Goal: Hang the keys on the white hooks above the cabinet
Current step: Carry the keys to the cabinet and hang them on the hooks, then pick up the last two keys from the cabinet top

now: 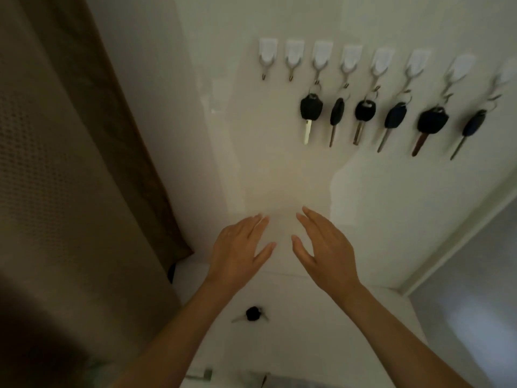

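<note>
home entryway, wall hooks (321,56), keys (311,107), curtain (70,135)

Six black-headed keys (311,107) hang from white hooks (268,53); one key (253,314) lies flat on the cabinet (321,331).

The single head-worn camera looks forward and slightly down at the wall, close to it, with the row of white hooks (361,61) high in frame and the cabinet top (321,331) below them.

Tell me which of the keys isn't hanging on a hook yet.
The black-headed key lying flat on the white cabinet top, below the left hand. The other six hang in a row from the hooks.
</note>
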Action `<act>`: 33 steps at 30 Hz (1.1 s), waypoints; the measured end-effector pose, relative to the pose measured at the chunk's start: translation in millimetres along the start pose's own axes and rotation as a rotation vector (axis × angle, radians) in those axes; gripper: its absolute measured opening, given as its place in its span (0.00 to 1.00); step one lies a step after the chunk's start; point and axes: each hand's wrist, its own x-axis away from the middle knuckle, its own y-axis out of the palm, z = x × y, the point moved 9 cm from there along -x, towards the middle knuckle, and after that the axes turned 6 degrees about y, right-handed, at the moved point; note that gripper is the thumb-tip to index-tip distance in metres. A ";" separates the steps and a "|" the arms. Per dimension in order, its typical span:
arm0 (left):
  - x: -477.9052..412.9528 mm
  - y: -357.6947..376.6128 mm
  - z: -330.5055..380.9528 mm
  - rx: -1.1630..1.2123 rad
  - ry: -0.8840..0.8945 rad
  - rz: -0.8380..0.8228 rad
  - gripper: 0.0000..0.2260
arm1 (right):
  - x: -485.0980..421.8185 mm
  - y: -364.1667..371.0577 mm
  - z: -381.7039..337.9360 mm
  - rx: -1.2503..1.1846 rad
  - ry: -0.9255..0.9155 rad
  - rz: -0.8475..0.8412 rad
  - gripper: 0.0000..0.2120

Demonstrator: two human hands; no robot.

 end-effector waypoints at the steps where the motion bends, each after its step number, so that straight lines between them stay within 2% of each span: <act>1: 11.5 10.7 -4.0 -0.027 -0.020 -0.050 0.25 | 9.8 11.1 1.9 0.013 -0.003 -0.042 0.20; 5: 60.1 49.6 -25.2 -0.077 -0.119 -0.250 0.29 | 48.2 49.9 9.8 0.053 0.006 -0.204 0.22; 10: 107.1 78.7 -50.6 -0.146 -0.197 -0.406 0.26 | 85.5 87.6 10.5 0.064 0.011 -0.371 0.26; 14: 127.5 92.6 -59.7 -0.174 -0.206 -0.495 0.26 | 110.9 114.0 5.1 0.083 0.011 -0.486 0.29; 17: 140.3 107.3 -65.9 -0.161 -0.231 -0.555 0.28 | 129.0 133.6 0.0 0.095 0.003 -0.562 0.26; 26: 160.2 147.2 -87.8 -0.110 -0.285 -0.698 0.29 | 172.8 180.9 -18.0 0.093 -0.026 -0.744 0.25; 33: 172.5 173.6 -94.3 -0.033 -0.288 -0.783 0.31 | 202.5 206.0 -20.9 0.073 -0.084 -0.916 0.28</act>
